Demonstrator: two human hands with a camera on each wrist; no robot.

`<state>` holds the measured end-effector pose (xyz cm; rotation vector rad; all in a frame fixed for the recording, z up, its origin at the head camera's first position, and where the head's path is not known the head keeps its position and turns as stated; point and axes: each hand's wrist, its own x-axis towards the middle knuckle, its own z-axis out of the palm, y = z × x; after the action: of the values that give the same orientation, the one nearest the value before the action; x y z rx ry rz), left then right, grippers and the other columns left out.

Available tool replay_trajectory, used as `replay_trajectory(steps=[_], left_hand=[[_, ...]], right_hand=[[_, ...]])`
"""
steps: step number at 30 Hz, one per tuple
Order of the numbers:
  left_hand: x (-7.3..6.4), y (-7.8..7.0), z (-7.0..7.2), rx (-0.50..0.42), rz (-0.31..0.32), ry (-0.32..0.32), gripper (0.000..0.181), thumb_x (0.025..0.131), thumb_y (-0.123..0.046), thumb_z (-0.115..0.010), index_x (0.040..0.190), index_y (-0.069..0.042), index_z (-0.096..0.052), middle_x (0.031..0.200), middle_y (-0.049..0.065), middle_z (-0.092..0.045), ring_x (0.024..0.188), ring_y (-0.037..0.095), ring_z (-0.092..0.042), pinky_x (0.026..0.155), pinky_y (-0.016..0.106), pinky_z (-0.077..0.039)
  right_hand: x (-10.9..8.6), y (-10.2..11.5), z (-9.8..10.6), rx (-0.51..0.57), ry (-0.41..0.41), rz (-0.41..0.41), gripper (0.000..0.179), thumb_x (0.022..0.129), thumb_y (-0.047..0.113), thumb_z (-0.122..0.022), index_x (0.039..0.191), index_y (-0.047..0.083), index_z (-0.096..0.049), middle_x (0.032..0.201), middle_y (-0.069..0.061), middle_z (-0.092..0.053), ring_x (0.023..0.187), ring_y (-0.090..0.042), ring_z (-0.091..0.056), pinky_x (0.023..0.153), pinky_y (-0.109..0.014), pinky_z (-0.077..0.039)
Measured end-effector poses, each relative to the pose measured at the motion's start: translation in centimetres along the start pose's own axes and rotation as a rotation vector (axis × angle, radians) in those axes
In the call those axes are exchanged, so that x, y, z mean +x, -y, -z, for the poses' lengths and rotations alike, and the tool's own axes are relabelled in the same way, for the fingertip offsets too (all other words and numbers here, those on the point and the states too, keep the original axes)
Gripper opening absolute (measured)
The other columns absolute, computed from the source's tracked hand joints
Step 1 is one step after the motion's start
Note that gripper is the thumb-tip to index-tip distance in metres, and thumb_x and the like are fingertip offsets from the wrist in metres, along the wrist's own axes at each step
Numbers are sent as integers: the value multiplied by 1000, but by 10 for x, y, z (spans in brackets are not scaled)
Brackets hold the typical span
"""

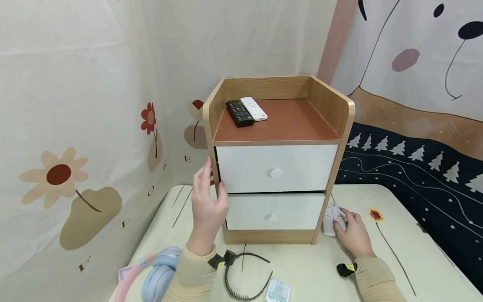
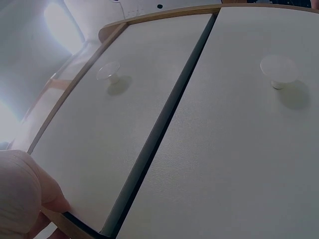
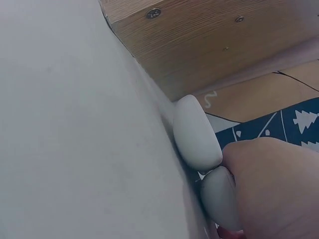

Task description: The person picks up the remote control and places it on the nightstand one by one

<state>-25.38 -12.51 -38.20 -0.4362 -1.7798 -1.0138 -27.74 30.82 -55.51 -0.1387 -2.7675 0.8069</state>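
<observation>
A small wooden cabinet [image 1: 269,237] with two white drawers stands on the table. My left hand [image 1: 207,203] rests against its left side, fingers mostly straight and pointing up, with the thumb at the front edge. The left wrist view shows the thumb [image 2: 52,196] near the edge of the upper drawer front [image 2: 119,109]. To the right of the cabinet, two white remote controls [image 1: 329,220] lie side by side. My right hand [image 1: 354,235] grips the nearer one between thumb and fingers. Their rounded white ends [image 3: 195,133] show beside the hand in the right wrist view.
A black remote [image 1: 239,113] and a white remote [image 1: 254,108] lie on the cabinet's brown top. In front are blue-and-pink headphones [image 1: 160,277], a black headband [image 1: 227,281] and a clear case with blue earphones [image 1: 278,290]. Printed cloth hangs behind and on both sides.
</observation>
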Motion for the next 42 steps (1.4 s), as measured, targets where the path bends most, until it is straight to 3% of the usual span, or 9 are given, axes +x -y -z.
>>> replay_trajectory(steps=[5, 14, 28, 33, 42], left_hand=[[0, 0, 1, 5, 16, 16, 73, 96, 11, -64, 166, -3, -47, 143, 29, -61, 125, 38, -66, 94, 48, -65], [0, 1, 0, -3, 0, -1, 73, 94, 13, -64, 164, -1, -49, 141, 28, -62, 123, 39, -66, 91, 49, -65], [0, 1, 0, -2, 8, 8, 73, 95, 11, -64, 165, -2, -48, 142, 28, -62, 124, 38, -65, 92, 44, -65], [0, -1, 0, 8, -3, 2, 72, 94, 10, -65, 164, -1, -48, 141, 29, -62, 124, 38, -65, 93, 41, -65], [0, 0, -1, 12, -5, 2, 73, 94, 12, -65, 164, -1, -48, 141, 29, -62, 122, 38, -65, 91, 43, -64]], right_hand=[[-2, 2, -1, -30, -8, 8, 59, 108, 28, -63, 157, -4, -51, 153, -42, -46, 138, -63, -53, 114, -76, -46], [-4, 0, 0, -53, -104, 28, 40, 107, 24, -64, 134, -4, -71, 136, -42, -63, 124, -63, -63, 103, -74, -53], [-4, 1, 5, -98, -84, -52, 52, 100, 32, -71, 137, -5, -71, 121, -36, -70, 107, -50, -70, 89, -65, -58], [-5, 1, 8, -81, -136, -54, 48, 96, 29, -74, 129, -5, -74, 113, -34, -73, 96, -45, -71, 80, -60, -58], [-4, 13, 15, -32, -245, -78, 45, 96, 28, -74, 129, -3, -75, 115, -34, -73, 98, -48, -72, 79, -59, -57]])
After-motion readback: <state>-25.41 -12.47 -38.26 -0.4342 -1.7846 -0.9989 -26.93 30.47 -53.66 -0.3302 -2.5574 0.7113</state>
